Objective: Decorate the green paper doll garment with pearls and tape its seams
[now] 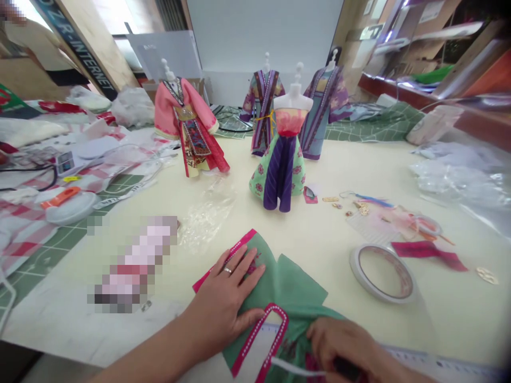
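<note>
A small green doll garment with pink edging and rows of white beads lies in front of me. My left hand, a ring on one finger, rests on its upper left panel with fingers stretched out. The beaded neckline forms a loop near my left thumb. Low at the right, my right hand is closed around a thin, pale, metal-looking tool with a dark handle. The tool's tip is by the lower end of the beaded trim; its exact kind is unclear. A ruler runs partly beneath the cloth.
Behind stand a doll form in a green and purple dress, one in a pink robe and others in purple robes. A tape roll, red ribbon and small trims lie right. Left are a pixelated object and an orange-handled tool.
</note>
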A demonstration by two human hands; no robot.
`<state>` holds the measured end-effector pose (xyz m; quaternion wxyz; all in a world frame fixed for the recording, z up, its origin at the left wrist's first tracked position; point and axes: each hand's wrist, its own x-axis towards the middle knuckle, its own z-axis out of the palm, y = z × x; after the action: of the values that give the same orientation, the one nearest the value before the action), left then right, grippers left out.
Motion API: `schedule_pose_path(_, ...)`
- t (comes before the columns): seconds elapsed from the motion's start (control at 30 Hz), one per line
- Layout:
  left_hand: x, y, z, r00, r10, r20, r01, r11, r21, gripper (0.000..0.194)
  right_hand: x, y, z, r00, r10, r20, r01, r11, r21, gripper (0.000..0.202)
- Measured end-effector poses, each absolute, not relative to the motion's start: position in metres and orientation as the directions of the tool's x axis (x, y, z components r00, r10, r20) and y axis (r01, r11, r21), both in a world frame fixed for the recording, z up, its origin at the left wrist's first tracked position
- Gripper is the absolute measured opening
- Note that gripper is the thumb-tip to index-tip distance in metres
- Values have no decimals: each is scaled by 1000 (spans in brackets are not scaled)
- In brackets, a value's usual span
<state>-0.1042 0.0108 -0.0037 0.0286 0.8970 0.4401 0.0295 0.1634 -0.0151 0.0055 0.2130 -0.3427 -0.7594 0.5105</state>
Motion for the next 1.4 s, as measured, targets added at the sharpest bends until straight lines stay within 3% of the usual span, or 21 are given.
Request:
schedule_pose_path(0.1,-101,1,-3,558,829,46,827,-560,50,64,176,1,23,-682,725,-99,374,229,-898,19)
schedule_pose_path(0.2,-105,-2,1,553,830,68,830,-556,32,63,167,9,27,-616,773,-153,369,111,-923,23)
schedule_pose_path(0.33,-120,5,10,535,839,99,843,-538,-2,54,130,18,26,-442,859,-259,226,-173,-959,26)
schedule_pose_path(0.47,-129,19,15,519,844,135,850,-526,19,37,95,38,24,-439,842,-315,71,-316,-946,27)
schedule_pose_path(0.7,-128,40,2,575,804,153,812,-583,14,48,73,67,12,-438,823,-361,91,-359,-929,26)
schedule_pose_path(0.93,-133,44,-2,537,818,208,821,-563,92,40,68,79,4,-446,791,-418,193,-371,-908,19)
schedule_pose_path(1.4,-134,48,-7,531,804,266,808,-575,127,42,64,92,-3,-437,749,-498,309,-395,-865,12)
